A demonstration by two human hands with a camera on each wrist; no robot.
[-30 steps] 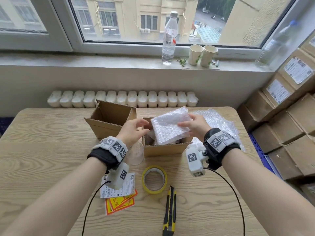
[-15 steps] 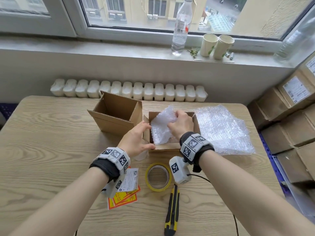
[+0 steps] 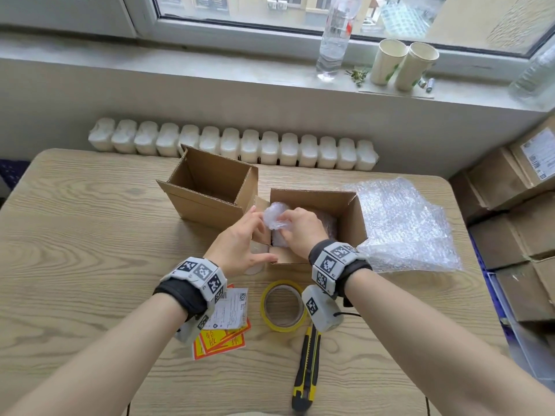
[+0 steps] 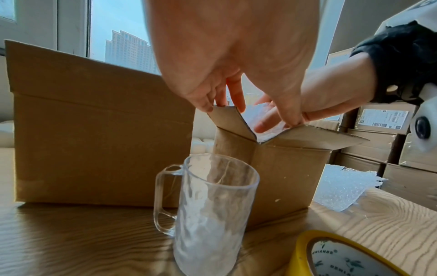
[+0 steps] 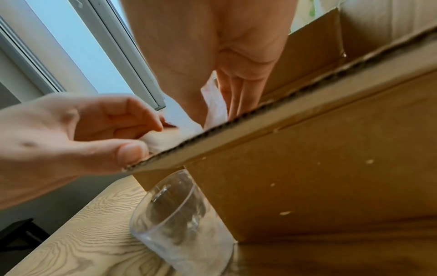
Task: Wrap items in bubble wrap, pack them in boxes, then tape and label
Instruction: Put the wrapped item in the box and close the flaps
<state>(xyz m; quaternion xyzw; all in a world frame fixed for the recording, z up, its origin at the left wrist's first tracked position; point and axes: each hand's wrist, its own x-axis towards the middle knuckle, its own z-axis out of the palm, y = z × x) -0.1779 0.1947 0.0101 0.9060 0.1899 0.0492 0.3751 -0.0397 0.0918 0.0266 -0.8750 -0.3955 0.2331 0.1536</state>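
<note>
A small open cardboard box [image 3: 351,217] stands mid-table. My right hand [image 3: 288,226] reaches into it from the front and grips a bunched sheet of bubble wrap [image 3: 274,216], most of which is down inside the box. My left hand [image 3: 249,235] holds the box's near left corner, fingers on the side flap [image 4: 227,119] and thumb on the front flap. A clear glass mug [image 4: 208,209] stands unwrapped on the table just outside that corner, under my left hand. What lies beneath the wrap in the box is hidden.
A larger open box [image 3: 210,190] stands to the left rear, touching the small one. Loose bubble wrap sheets [image 3: 399,223] lie at the right. Yellow tape roll [image 3: 283,306], utility knife [image 3: 306,367] and labels [image 3: 225,319] lie near me. Stacked cartons [image 3: 516,211] stand off the table's right edge.
My right hand has carried the bubble wrap sheet from above the small box down into it, bunching it. My left hand has closed in on the box's left corner flaps.
</note>
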